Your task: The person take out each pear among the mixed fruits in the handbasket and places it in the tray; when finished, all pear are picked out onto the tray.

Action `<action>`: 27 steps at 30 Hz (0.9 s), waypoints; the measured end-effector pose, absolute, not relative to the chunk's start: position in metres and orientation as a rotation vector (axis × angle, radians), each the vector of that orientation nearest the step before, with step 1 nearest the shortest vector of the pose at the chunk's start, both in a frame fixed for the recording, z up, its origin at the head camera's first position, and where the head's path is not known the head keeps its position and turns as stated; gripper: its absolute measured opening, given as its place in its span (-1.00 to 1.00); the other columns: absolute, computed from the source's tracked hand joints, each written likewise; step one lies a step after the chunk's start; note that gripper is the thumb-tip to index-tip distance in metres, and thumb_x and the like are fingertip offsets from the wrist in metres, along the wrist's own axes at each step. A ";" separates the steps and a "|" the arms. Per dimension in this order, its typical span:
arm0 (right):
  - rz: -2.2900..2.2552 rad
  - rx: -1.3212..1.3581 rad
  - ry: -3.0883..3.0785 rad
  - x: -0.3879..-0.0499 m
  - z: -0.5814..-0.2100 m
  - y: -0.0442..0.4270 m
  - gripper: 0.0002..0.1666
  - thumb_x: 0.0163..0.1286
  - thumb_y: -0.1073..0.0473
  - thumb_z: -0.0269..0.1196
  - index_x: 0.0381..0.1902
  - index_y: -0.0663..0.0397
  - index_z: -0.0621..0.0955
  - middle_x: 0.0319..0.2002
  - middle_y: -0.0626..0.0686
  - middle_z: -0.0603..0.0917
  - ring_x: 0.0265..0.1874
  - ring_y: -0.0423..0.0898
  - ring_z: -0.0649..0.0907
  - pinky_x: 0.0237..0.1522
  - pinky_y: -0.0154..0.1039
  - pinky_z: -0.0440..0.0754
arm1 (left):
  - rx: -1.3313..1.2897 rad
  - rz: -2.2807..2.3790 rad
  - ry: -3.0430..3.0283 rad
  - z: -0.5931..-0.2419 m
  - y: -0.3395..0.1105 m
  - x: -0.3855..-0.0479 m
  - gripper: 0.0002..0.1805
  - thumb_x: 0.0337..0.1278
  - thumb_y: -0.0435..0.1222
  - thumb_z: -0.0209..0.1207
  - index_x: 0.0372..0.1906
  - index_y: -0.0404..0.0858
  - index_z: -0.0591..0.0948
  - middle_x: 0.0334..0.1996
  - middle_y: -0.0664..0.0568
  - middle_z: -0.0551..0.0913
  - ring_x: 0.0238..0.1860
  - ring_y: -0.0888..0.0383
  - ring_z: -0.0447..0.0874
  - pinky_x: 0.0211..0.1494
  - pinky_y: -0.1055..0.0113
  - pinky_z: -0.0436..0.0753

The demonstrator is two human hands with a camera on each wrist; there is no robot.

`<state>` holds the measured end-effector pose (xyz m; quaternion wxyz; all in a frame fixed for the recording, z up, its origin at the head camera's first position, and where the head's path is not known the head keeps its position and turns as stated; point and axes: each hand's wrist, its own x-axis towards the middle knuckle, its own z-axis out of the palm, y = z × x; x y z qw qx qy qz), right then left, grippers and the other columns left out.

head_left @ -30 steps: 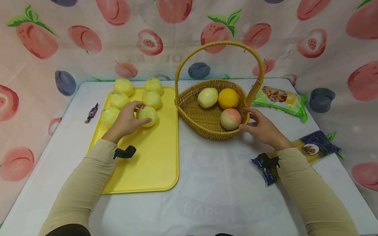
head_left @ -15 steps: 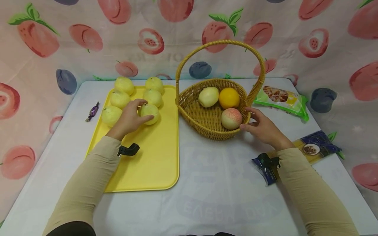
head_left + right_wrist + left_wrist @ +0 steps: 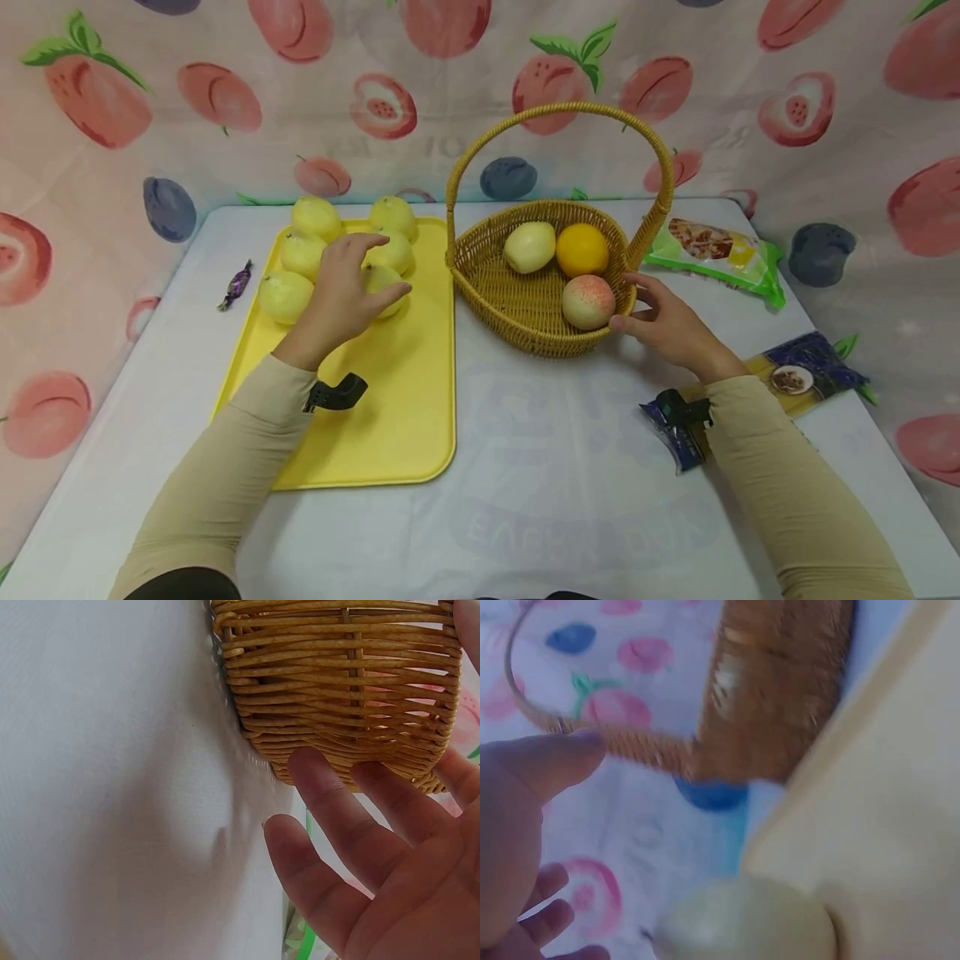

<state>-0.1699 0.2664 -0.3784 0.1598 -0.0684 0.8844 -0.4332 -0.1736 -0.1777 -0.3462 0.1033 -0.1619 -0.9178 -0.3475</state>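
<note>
In the head view, my left hand [image 3: 341, 292] is raised over the yellow tray [image 3: 390, 417], thumb and fingers spread, holding nothing. Beneath it sits a round yellow-green fruit [image 3: 386, 287], partly hidden by the hand; the left wrist view shows a yellow-green fruit [image 3: 742, 922] with a short dark stem, apart from the fingers. My right hand [image 3: 667, 329] holds the end of the wicker basket [image 3: 517, 312] between thumb and forefinger. In the right wrist view its other fingers [image 3: 330, 795] hang loosely by the woven side. The basket holds a pale fruit [image 3: 529, 247], an orange [image 3: 582, 250] and a peach [image 3: 588, 302].
Several more yellow-green fruits [image 3: 285, 297] stand in two columns at the tray's back. A purple wrapped candy [image 3: 237, 286] lies left of the tray. Right of the basket are a green snack bag [image 3: 716, 254] and a blue and gold packet [image 3: 791, 375]. The basket's handle [image 3: 558, 108] arches high.
My left hand has let go of the near yellow-green fruit, lifting and spreading its fingers. That fruit stays on the tray. The right hand and basket keep their place.
</note>
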 end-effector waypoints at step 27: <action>-1.226 -0.143 2.522 -0.171 -0.377 0.265 0.15 0.34 -0.26 0.32 0.63 -0.02 -0.03 0.56 0.24 0.04 0.42 0.36 0.23 0.23 0.32 0.39 | -0.920 -1.043 -2.927 -0.346 -0.032 -0.231 -0.20 0.23 -0.07 0.36 0.50 -0.17 0.32 0.47 -0.17 0.22 0.44 -0.11 0.19 0.35 0.11 0.38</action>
